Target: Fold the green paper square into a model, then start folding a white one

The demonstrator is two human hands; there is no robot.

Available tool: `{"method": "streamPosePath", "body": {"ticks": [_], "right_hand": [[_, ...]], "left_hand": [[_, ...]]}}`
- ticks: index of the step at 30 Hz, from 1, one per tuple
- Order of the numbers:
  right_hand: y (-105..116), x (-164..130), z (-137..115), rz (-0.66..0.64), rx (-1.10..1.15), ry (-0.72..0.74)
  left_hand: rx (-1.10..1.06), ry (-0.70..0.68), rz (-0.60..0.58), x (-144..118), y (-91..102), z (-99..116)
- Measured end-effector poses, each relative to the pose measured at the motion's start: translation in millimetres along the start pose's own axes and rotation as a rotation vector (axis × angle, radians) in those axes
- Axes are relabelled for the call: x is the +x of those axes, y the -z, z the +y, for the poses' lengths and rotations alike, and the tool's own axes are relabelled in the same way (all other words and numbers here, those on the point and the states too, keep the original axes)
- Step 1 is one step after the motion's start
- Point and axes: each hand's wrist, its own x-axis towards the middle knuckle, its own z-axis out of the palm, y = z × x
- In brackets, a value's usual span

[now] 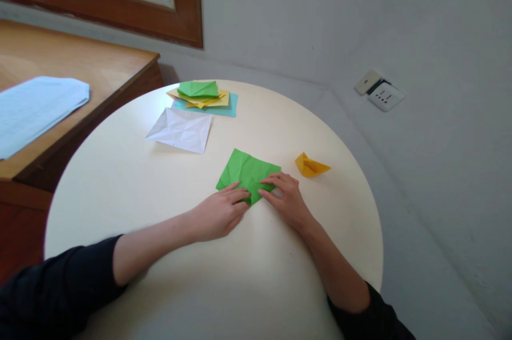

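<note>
A creased green sheet of paper (245,170) lies flat near the middle of the round cream table (120,190). My left hand (218,214) rests on the table with its fingertips pressing the sheet's near left edge. My right hand (285,198) presses the sheet's near right corner with its fingers bent over it. The two hands almost meet at the paper's nearest corner. A small folded orange paper boat (311,166) sits just right of the green sheet, apart from my right hand.
A creased white sheet (181,131) lies further back on the table. Behind it is a stack of green, yellow and teal papers (204,96). A wooden desk (80,68) with a pale blue paper (36,110) stands at left. A wall socket (382,93) is at right.
</note>
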Motion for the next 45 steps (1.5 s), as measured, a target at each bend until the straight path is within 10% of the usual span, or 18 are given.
{"method": "streamPosePath", "body": {"ticks": [29,45], "right_hand": [[1.8,-1.5,-4.2,-0.013,0.083,0.106],[10.6,-0.4,-0.2,-0.227,0.217,0.088]], "left_hand": [[0.027,0.091,0.037,-0.2,-1.6,-0.3],[0.137,0.035,-0.099,-3.5,2.1,-5.0]]}}
